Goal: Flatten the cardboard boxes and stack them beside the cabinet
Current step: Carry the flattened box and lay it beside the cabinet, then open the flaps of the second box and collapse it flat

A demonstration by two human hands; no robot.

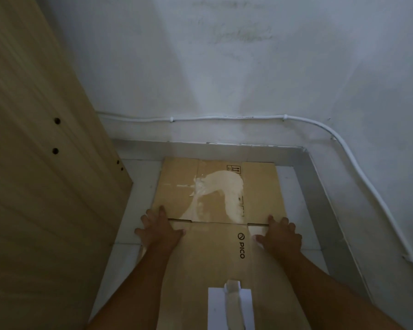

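Two palms down | left hand [159, 231], right hand [280, 236] on cardboard box [219, 194] | fingers [150, 214] spread wide over its side edges

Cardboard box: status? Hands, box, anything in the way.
Left hand, right hand open, palms down on cardboard box side edges. Box flat on floor beside cabinet. Nothing seen in the way.

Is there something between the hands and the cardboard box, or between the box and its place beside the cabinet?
Nothing visible. The left hand and the right hand press directly on the flattened cardboard box, which lies on the floor beside the cabinet; only bare floor separates them.
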